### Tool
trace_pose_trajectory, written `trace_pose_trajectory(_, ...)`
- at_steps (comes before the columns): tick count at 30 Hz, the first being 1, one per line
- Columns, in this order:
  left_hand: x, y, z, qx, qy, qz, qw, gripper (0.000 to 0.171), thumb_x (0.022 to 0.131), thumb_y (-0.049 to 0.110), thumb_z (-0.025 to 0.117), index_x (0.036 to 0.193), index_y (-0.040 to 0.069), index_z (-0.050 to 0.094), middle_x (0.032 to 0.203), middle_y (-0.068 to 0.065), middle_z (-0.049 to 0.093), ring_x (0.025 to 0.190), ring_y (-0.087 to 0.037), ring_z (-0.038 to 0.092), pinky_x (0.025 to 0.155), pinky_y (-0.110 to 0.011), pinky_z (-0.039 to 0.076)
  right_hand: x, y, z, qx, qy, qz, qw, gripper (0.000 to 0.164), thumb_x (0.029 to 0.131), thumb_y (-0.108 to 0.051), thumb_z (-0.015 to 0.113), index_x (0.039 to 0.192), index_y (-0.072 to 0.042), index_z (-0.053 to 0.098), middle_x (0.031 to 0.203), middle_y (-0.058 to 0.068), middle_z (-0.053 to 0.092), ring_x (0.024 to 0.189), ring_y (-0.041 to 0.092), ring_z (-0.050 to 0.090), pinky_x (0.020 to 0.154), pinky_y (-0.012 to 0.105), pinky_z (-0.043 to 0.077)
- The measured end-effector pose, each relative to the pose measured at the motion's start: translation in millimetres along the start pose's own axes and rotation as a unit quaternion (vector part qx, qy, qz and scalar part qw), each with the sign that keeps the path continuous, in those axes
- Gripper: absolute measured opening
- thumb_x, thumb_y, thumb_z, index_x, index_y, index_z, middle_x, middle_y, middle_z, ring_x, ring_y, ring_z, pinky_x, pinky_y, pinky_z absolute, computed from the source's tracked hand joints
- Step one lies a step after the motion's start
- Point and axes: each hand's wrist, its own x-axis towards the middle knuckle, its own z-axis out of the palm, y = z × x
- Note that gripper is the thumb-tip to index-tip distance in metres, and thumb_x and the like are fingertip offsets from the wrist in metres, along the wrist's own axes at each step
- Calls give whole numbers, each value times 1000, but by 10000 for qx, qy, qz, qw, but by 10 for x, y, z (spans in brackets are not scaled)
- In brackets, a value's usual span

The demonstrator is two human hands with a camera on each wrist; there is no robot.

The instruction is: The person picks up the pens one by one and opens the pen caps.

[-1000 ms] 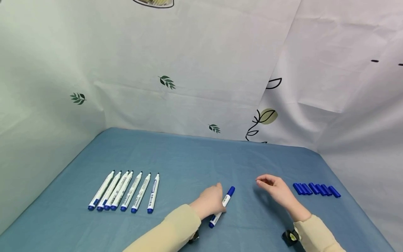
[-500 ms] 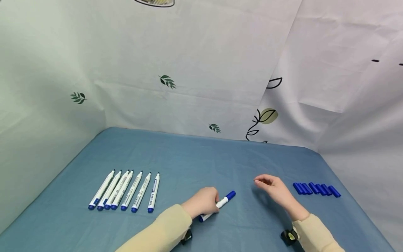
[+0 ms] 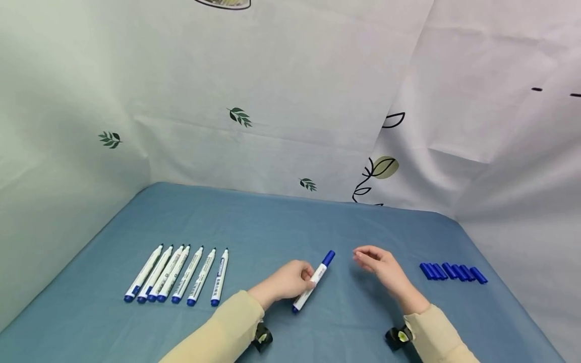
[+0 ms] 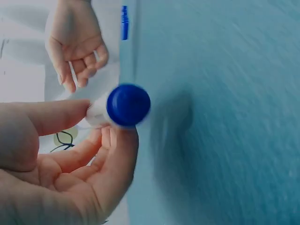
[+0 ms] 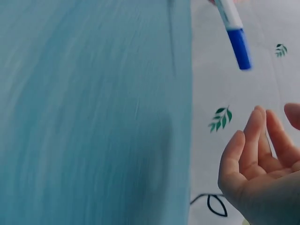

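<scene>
My left hand [image 3: 290, 280] pinches a white marker [image 3: 316, 276] by its barrel between thumb and fingers, held above the blue cloth. The marker is tilted, with its blue cap [image 3: 329, 258] on the upper far end, pointing toward the right hand. In the left wrist view its round blue end [image 4: 129, 105] faces the camera. My right hand [image 3: 381, 264] hovers to the right of the cap, apart from it. Its fingers are loosely bent, and nothing lies between them in the right wrist view, where the fingers [image 5: 253, 140] show beneath the capped end.
Several uncapped white markers [image 3: 195, 275] lie side by side at the left of the blue tabletop [image 3: 272, 222]. Several blue caps [image 3: 454, 272] lie in a row at the right. A white printed curtain [image 3: 290, 101] stands behind the table and at its sides.
The left hand has lifted the marker off the cloth, and its capped end has swung farther up and away. My right hand has shifted slightly left, toward the marker.
</scene>
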Motion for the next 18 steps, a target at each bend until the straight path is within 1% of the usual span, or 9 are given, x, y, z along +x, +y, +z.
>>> trace_pose_trajectory(3, -7, 11, -9, -542, 44, -51, 9985, 8, 90, 4, 61, 96, -1, 60, 78, -5, 53, 62, -14, 48, 53, -26, 42, 35, -39, 101, 518, 78, 148, 9985, 41, 99, -22, 49, 125, 10, 51, 107, 12, 65, 98, 15, 63, 89, 34, 51)
trace_pose_trajectory(5, -16, 24, -10, -797, 63, -96, 9968, 10, 90, 4, 60, 99, -1, 59, 81, -6, 53, 63, -14, 49, 54, -27, 45, 60, -60, 173, 850, 83, 269, 9960, 43, 100, -23, 48, 127, 10, 49, 103, 7, 65, 95, 13, 63, 90, 34, 50)
trace_pose_trajectory(9, -42, 54, -16, -1145, 60, -136, 9933, 12, 91, 4, 59, 102, -2, 59, 86, -7, 55, 66, -14, 52, 57, -30, 48, 105, -101, 316, 1403, -177, 412, 9891, 48, 102, -28, 43, 132, 8, 44, 99, -3, 64, 92, 8, 61, 91, 32, 49)
trace_pose_trajectory(13, -73, 79, -34, -1557, -113, -167, 9876, 14, 94, 4, 55, 105, -4, 57, 91, -15, 64, 70, -13, 58, 61, -31, 51, 135, -160, 430, 2136, -565, 514, 9739, 49, 103, -32, 39, 134, 6, 41, 94, -9, 61, 89, 4, 59, 90, 27, 48)
trace_pose_trajectory(16, -90, 96, -46, -1934, -262, -219, 9805, 17, 95, 4, 52, 110, -5, 54, 97, -20, 67, 77, -18, 64, 65, -33, 54, 146, -198, 482, 2616, -766, 515, 9607, 41, 103, -33, 37, 127, -1, 46, 93, -11, 60, 88, 3, 59, 90, 26, 48)
trace_pose_trajectory(18, -98, 108, -51, -2124, -325, -258, 9763, 19, 96, 4, 51, 113, -5, 52, 99, -22, 67, 83, -23, 66, 69, -35, 55, 150, -216, 510, 2800, -891, 435, 9549, 36, 103, -34, 37, 121, -6, 51, 94, -10, 61, 90, 3, 59, 90, 26, 48)
